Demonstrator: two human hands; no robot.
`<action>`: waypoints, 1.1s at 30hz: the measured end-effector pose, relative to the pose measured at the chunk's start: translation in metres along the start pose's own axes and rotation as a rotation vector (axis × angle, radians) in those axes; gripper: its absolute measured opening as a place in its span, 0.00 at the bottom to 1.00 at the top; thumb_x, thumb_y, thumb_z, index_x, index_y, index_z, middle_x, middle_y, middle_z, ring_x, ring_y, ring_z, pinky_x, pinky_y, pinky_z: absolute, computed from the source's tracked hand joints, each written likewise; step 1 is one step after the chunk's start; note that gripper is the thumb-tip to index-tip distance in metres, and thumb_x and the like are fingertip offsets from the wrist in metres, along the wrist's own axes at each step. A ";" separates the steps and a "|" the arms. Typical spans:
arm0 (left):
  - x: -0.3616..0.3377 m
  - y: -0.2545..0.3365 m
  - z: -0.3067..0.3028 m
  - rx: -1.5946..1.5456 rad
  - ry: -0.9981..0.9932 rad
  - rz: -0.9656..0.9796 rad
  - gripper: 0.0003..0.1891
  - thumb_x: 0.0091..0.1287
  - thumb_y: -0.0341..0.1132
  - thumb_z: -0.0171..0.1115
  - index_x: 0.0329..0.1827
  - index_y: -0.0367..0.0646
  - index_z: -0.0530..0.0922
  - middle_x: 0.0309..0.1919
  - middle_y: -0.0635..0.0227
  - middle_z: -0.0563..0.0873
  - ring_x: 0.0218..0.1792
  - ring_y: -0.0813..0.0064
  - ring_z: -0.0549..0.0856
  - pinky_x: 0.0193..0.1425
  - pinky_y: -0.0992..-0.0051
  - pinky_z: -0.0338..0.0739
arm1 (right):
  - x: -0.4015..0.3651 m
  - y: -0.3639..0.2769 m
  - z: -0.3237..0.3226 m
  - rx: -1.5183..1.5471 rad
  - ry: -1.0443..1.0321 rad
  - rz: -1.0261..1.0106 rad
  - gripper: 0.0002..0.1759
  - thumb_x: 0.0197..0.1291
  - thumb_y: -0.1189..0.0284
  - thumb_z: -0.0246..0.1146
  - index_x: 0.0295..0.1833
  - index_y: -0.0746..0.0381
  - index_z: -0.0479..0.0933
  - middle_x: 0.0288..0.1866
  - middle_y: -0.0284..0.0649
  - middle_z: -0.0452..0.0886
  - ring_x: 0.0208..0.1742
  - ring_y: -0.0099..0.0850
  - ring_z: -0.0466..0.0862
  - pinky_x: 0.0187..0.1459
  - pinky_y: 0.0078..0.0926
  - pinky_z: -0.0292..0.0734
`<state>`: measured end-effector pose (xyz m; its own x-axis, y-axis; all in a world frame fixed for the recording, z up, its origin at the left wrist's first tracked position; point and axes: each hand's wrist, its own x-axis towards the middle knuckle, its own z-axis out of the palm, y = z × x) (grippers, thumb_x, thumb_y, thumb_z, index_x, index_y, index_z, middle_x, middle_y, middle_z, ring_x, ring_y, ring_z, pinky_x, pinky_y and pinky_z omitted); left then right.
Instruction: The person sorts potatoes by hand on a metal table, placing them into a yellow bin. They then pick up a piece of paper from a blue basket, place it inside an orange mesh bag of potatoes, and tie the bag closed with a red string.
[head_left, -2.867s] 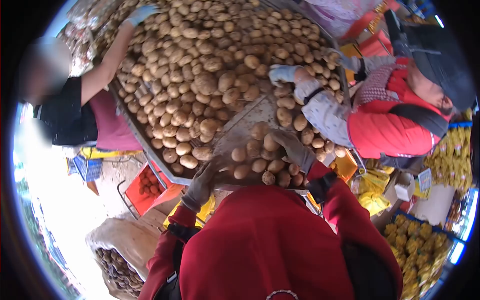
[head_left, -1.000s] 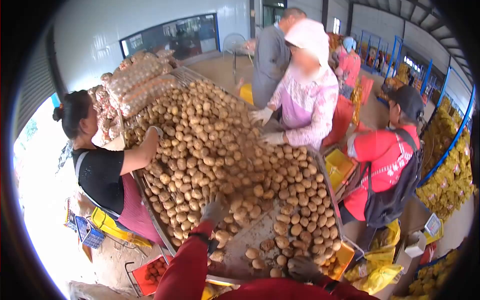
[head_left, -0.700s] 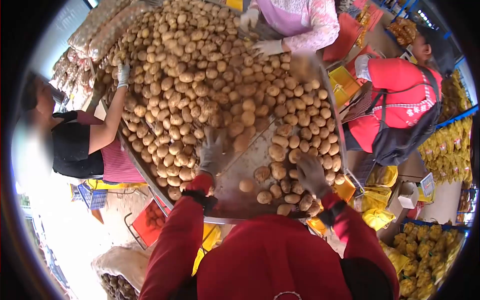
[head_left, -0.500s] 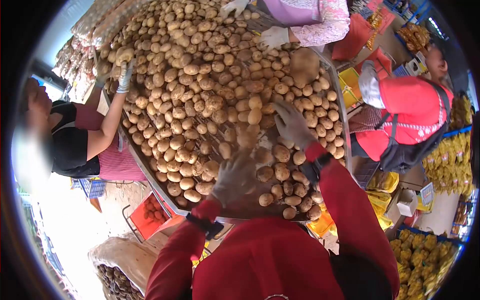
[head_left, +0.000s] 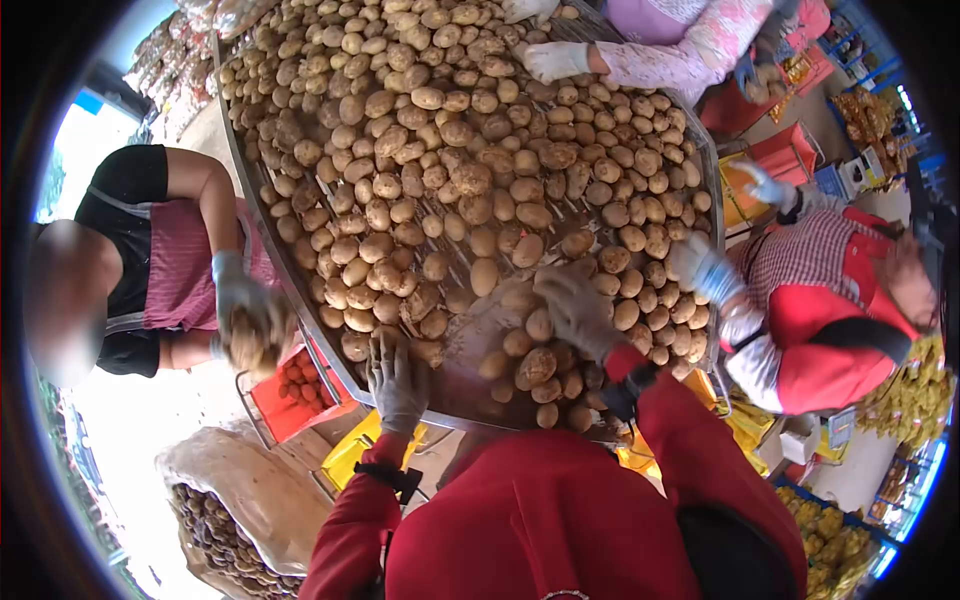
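Observation:
Potatoes cover most of a metal-rimmed sorting table. My gloved left hand lies at the near left edge, its fingers stretched out against a few potatoes there. Over the near middle is my gloved right hand, fingers apart and pointing left, touching potatoes. Just below it sits a small cluster of potatoes, some smeared by motion. Between my hands a dark, wet patch of table surface shows.
On the left, a person holds brownish things beyond the rim. Another person's gloved hand rests at the far side; a third person's glove is at the right. A red crate and a big sack stand below left.
My left hand has moved left to the table's edge; my right hand has shifted slightly down. The person at left has drawn back from the pile, and the person at right has turned toward the table.

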<state>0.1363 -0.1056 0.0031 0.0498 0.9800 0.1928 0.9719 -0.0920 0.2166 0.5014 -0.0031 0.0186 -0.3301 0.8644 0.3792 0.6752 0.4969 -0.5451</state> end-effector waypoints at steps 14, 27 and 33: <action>0.002 0.000 -0.006 -0.044 -0.053 -0.062 0.29 0.72 0.45 0.62 0.74 0.43 0.75 0.79 0.51 0.70 0.79 0.44 0.66 0.81 0.47 0.59 | 0.168 -0.026 0.037 -0.121 -0.108 0.485 0.15 0.69 0.58 0.60 0.51 0.52 0.86 0.44 0.48 0.89 0.47 0.52 0.88 0.50 0.48 0.83; 0.001 -0.003 -0.002 -0.042 -0.008 -0.058 0.26 0.73 0.42 0.60 0.72 0.43 0.77 0.77 0.53 0.72 0.77 0.44 0.69 0.79 0.46 0.61 | 0.174 0.028 0.104 -0.546 -0.239 0.324 0.19 0.67 0.60 0.59 0.58 0.58 0.82 0.63 0.50 0.84 0.47 0.49 0.90 0.48 0.51 0.85; -0.003 -0.004 -0.004 -0.037 0.027 -0.008 0.26 0.73 0.41 0.59 0.73 0.44 0.76 0.78 0.54 0.71 0.79 0.46 0.67 0.79 0.48 0.61 | 0.173 -0.016 0.034 -0.467 -0.917 0.249 0.19 0.64 0.69 0.62 0.59 0.61 0.81 0.57 0.52 0.84 0.45 0.48 0.91 0.45 0.49 0.87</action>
<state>0.1315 -0.1091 0.0051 0.0353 0.9756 0.2166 0.9631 -0.0910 0.2533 0.4109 0.1409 0.0675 -0.3874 0.7613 -0.5199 0.9147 0.3877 -0.1139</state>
